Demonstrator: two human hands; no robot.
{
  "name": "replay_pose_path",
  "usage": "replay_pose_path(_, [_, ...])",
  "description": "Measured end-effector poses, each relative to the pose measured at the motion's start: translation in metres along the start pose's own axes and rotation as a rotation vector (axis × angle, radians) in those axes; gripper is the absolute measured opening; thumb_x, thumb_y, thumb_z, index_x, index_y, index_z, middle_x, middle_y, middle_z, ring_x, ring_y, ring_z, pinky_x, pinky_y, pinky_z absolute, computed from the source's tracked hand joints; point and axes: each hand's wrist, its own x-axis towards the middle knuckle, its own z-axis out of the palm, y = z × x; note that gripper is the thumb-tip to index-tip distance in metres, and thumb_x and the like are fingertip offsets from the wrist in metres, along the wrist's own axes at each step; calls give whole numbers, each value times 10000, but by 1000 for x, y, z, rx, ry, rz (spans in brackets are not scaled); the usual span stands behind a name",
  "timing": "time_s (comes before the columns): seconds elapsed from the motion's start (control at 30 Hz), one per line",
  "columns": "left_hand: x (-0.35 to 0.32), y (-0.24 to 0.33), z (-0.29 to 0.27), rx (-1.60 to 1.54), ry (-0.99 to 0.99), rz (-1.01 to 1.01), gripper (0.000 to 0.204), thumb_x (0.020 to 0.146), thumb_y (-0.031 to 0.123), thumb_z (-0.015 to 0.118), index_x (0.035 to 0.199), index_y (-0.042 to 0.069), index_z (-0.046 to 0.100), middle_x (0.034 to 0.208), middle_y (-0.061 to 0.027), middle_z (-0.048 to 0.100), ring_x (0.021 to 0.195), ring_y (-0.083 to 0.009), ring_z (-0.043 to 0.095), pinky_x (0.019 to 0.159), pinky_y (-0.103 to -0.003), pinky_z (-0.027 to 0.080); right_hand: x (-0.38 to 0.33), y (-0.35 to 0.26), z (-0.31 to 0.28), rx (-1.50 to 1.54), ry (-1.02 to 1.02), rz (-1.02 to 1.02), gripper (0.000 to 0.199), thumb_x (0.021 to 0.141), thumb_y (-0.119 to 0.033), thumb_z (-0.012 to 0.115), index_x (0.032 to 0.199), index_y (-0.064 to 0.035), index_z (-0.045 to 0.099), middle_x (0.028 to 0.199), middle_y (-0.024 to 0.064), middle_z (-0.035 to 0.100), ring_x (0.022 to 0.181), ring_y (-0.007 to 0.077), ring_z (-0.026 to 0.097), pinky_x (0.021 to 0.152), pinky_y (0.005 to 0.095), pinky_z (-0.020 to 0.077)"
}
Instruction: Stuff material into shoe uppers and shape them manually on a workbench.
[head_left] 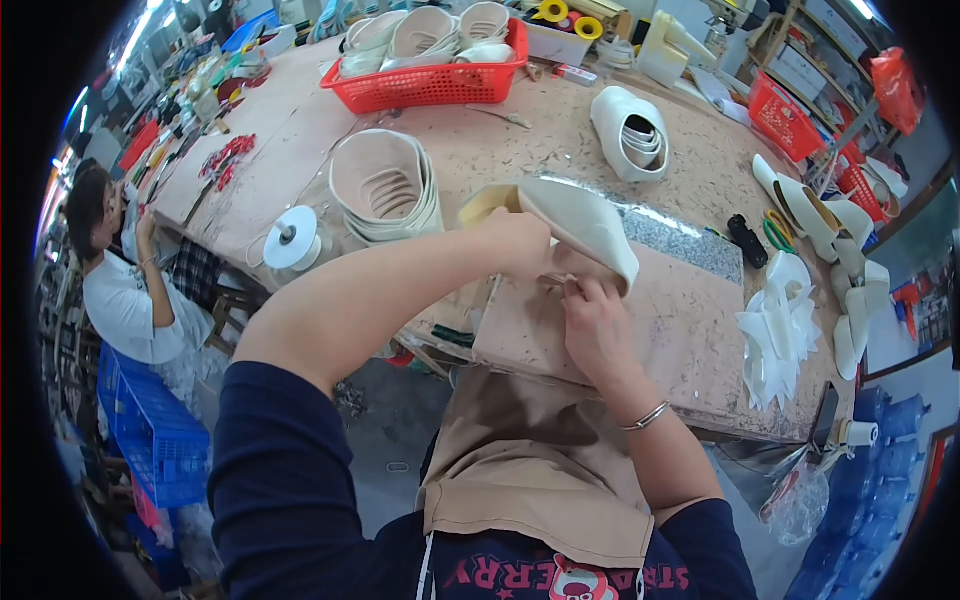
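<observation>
Over worn wooden table [680, 330], left hand [515, 243], right hand [592, 325], smooth cream shoe upper [585, 222]

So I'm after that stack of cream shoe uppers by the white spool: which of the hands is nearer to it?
Left. The left hand grips the cream shoe just right of the stack of uppers; the right hand is lower, further away.

At centre frame, the left hand [515, 243] covered the near side of the cream shoe upper [580, 222], and what the right hand [592, 322] pinched beneath it was too small to tell. The red basket [430, 85] at the top was clipped by the frame's edge. At far left, the seated person [120, 280] blurred into the dark rim.
</observation>
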Motion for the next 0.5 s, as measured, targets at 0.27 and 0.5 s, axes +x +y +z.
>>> replay_pose_path(0.27, [3,1,0,-211,-131,-267,232,726,202,588,855,54,712,888,-161,683,867,-290,664,791,-372,506,12,-19,-8,-73,-117,14,291,810,-119,592,1085,-24,604,1042,99,555,963,297,534,789,383,477])
replay_pose_path(0.5, [-10,0,0,102,-22,-60,263,747,237,608,896,40,700,878,-138,682,840,-259,654,754,-409,499,11,-29,17,87,-30,-13,310,809,-163,597,1086,-24,602,1098,81,540,1033,290,501,880,444,404])
